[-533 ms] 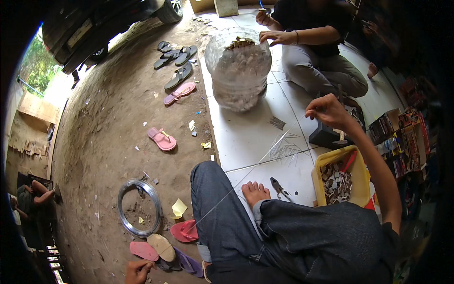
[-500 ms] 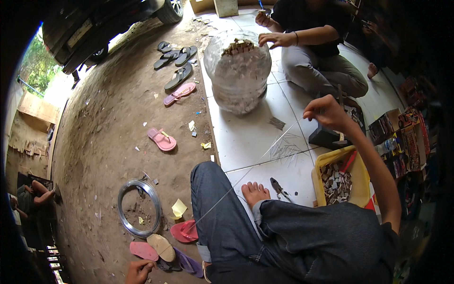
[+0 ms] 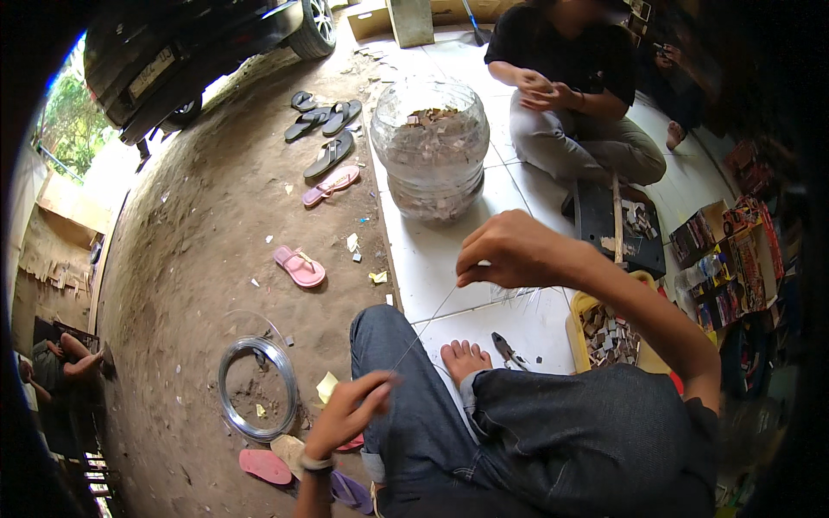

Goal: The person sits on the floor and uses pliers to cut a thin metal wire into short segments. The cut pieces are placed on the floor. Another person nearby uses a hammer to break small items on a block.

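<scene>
A thin metal wire point(image 3: 425, 325) runs slanting between my two hands over my bent left knee. My right hand point(image 3: 509, 250) pinches its upper end above the white tiles. Lower down, my left hand point(image 3: 350, 414) closes on the wire's other end, its fingertips slightly blurred. A coil of silvery wire point(image 3: 287, 371) lies on the dirt to the left. Several cut wire lengths point(image 3: 521, 296) lie on the tiles, partly hidden behind my right hand. Pliers point(image 3: 508, 350) rest beside my bare foot point(image 3: 464, 357).
A big clear plastic jar point(image 3: 432, 160) of small brownish pieces stands ahead. At right are a yellow tray point(image 3: 577, 332) of similar pieces and a black box point(image 3: 596, 229). A co-worker point(image 3: 561, 112) sits cross-legged beyond. Sandals point(image 3: 300, 267) dot the dirt; a dark car point(image 3: 190, 60) is parked far left.
My right hand has moved left and nearer, my left hand up and right, shortening the span of wire between them. The co-worker's hand has left the jar, which now stands upright; their hands are together.
</scene>
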`<action>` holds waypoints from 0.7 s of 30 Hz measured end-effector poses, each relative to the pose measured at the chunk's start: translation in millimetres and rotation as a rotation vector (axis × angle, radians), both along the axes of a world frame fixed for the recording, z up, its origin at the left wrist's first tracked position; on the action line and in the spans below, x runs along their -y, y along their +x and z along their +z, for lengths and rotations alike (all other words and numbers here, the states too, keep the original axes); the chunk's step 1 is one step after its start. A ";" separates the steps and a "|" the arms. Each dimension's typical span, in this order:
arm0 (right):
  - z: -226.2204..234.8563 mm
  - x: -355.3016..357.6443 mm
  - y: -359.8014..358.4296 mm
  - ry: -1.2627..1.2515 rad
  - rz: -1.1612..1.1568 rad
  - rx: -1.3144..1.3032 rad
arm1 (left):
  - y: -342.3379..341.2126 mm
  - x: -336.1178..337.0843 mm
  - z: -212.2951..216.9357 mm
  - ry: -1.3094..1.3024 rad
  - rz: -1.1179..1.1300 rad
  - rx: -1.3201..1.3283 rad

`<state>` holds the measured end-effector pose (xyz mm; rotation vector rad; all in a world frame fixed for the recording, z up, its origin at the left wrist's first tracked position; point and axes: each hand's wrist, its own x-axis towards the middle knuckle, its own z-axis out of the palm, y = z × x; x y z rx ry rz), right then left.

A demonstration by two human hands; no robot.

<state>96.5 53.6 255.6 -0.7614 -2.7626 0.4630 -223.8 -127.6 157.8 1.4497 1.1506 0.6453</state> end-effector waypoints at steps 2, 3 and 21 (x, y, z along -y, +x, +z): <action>-6.1 4.4 -7.2 0.012 0.034 -0.048 | 52.3 -30.7 5.1 0.111 0.131 0.061; -10.5 7.0 -7.1 0.014 0.023 -0.038 | 68.8 -41.9 7.0 0.156 0.175 0.049; -280.2 126.2 -53.6 -0.322 -0.633 0.476 | 53.9 -15.0 -41.1 0.045 0.462 -0.048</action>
